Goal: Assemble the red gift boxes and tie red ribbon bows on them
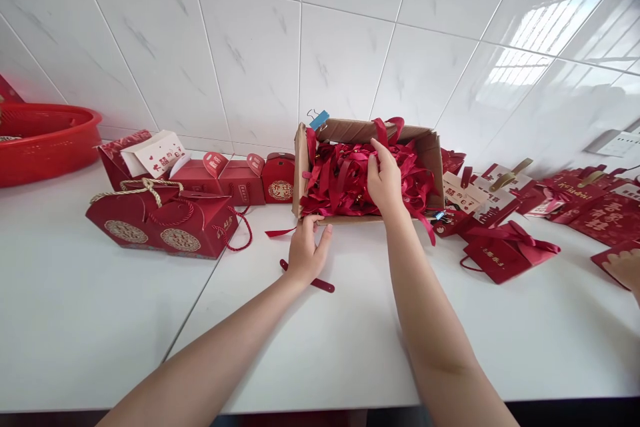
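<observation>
A cardboard box (297,173), tilted toward me, is full of tangled dark red ribbons (345,180). My left hand (306,250) is at its front left corner, with the fingers curled over the lower rim and the thumb apart. Inside the box, my right hand (384,177) reaches over the ribbons with thumb and forefinger apart; its other fingers are partly hidden. A ribbon loop rises just behind its fingertips. Beneath my left wrist lies a dark red strap (323,285) with holes at its ends.
Red gift boxes with rope handles (160,223) stand on the left, near a red plastic basin (50,147). More boxes, including one with a bow (503,253), line the right. Another person's hand (625,267) touches a red box at the right edge. A tiled wall (250,47) closes the back.
</observation>
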The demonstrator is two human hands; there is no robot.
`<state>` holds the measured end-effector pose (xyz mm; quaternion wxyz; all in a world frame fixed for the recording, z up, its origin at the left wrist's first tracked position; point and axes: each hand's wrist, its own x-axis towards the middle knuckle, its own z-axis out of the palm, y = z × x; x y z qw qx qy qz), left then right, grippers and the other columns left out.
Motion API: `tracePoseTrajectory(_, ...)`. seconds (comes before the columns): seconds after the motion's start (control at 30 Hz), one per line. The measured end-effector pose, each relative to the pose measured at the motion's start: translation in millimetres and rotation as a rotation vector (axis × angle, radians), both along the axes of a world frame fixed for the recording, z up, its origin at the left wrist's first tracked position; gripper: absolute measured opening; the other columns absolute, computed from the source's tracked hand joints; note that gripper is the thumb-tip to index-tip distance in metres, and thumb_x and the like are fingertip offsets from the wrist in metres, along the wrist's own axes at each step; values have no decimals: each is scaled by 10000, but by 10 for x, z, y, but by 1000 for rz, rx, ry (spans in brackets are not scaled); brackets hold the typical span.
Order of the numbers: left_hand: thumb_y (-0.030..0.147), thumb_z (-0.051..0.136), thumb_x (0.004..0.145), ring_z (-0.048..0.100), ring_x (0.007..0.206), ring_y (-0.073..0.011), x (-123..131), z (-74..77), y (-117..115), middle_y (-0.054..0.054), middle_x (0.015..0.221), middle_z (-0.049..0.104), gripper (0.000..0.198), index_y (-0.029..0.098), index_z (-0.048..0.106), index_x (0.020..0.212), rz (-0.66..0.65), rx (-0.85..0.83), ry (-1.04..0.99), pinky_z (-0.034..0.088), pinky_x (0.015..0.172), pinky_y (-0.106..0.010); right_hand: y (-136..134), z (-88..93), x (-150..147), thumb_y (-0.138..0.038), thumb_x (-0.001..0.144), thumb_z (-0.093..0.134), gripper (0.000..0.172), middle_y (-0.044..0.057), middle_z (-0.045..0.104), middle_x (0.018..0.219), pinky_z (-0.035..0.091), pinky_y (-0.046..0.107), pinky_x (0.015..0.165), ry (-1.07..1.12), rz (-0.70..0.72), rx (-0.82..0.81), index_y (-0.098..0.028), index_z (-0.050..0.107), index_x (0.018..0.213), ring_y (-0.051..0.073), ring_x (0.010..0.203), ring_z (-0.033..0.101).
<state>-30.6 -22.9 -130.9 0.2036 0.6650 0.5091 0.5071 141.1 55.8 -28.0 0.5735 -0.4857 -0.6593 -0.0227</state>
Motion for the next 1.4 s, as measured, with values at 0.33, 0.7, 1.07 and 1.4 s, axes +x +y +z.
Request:
tracePoseTrajectory(0.33,438,449,918,571,948,-229,6,-20,8,-94,1027,581,308,184,487,1088,-3,-3,-5,460,840,-393,32,-94,27,-375,903,477,346,63,721,820,499,395,799,51,-102,-207,-204,630,1161,238,783,667)
tracePoseTrajectory(0.7,447,445,918,565,947,-231,12,-23,12,-97,1020,576,307,186,485,1075,-10,0,-17,457,849,-402,-61,-15,-85,-516,776,621,412,81,678,861,490,361,718,-55,-122,-353,-174,686,997,228,767,621)
tracePoseTrajectory(1.07,434,449,921,574,960,-232,9,-16,12,-101,1043,573,301,191,480,1097,-23,-5,-34,463,861,-407,-35,-30,-61,-308,740,674,165,41,679,836,492,337,766,-40,-5,-241,-191,689,855,193,778,629)
tracePoseTrajectory(1.4,422,486,907,551,968,-216,-5,-25,51,-85,1006,539,317,195,479,1128,-48,21,-56,450,879,-387,-103,41,-99,-192,717,657,61,29,688,767,513,346,746,27,34,-207,-188,627,769,188,728,639)
